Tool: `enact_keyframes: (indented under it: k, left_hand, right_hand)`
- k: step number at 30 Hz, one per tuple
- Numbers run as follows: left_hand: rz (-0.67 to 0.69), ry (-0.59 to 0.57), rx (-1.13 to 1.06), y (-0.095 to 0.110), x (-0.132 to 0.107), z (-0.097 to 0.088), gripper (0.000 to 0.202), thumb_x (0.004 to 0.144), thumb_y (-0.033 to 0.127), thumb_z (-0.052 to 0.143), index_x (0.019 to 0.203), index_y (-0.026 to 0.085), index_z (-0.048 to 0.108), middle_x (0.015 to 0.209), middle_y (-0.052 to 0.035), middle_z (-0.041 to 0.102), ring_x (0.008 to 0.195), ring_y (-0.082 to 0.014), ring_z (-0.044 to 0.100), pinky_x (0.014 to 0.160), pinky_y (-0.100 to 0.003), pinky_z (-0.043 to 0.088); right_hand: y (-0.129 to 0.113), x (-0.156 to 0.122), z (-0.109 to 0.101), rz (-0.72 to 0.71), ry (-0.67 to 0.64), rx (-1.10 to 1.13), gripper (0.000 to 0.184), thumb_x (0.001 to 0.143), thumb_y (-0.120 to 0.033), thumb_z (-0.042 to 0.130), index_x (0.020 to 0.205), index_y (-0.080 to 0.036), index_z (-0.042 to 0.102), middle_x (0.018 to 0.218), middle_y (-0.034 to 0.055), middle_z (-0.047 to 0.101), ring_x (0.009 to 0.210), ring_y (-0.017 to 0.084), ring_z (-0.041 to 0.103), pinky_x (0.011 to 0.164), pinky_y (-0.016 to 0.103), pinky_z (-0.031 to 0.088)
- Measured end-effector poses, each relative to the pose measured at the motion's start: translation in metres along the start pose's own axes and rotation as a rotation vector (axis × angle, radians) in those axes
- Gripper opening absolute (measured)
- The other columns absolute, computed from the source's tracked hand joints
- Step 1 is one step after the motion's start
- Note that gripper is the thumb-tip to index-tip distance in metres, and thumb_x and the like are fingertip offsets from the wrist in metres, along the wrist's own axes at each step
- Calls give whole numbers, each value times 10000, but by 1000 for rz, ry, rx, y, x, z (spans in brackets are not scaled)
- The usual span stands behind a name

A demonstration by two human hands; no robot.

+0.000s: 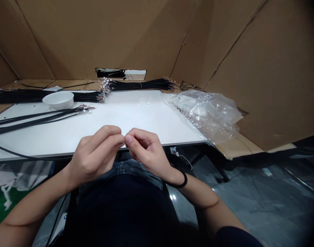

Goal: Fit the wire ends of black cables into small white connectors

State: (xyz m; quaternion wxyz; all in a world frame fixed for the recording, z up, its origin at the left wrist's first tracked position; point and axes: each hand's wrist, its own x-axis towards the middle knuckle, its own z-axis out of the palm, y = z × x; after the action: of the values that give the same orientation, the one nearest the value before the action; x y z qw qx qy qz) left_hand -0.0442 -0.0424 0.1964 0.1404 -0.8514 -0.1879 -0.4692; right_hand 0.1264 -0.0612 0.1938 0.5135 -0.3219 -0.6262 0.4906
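In front of my body, just past the near edge of the white table (136, 118), my two hands meet fingertip to fingertip. My left hand (95, 152) is closed in a pinch. A black cable (11, 151) comes from the left along the table edge and disappears behind this hand, which seems to hold its end. My right hand (148, 154) pinches thumb against forefinger at the same spot. Whatever sits between those fingertips is tiny and hidden.
Bundles of black cables (141, 84) with white connectors lie along the back, and more loose cables (41, 118) at left. A white bowl (58, 100) stands among them. Small white pieces (145, 101) are scattered mid-table. A clear plastic bag (205, 111) covers the right corner. Cardboard walls (108, 34) enclose the table.
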Motion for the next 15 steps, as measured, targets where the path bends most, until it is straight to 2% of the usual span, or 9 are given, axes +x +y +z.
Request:
enact_keyframes:
  k: [4,10,15]
  left_hand:
    - [6,25,-17,-2,1,1,162,849,14,620,947,137,581,886,-61,624,795,-130,611,648,-222,485]
    - [-48,38,-117,3,6,-5,155,848,42,645,915,171,589,835,-26,628,733,-117,599,630,-225,495]
    - [-98,36,-155,9,8,-10,154,831,48,672,896,163,592,830,-11,625,735,-106,590,641,-230,486]
  right_hand:
    - [-2,2,-4,13,-43,40,347,881,-447,653,701,-171,543,532,-65,414,447,60,356,424,215,265]
    - [-9,0,-10,193,-221,309,394,878,-501,625,703,-166,516,533,-92,355,367,34,338,366,187,203]
    - [-12,-4,-9,211,-237,366,370,889,-459,625,700,-163,507,539,-90,355,370,21,328,354,166,180]
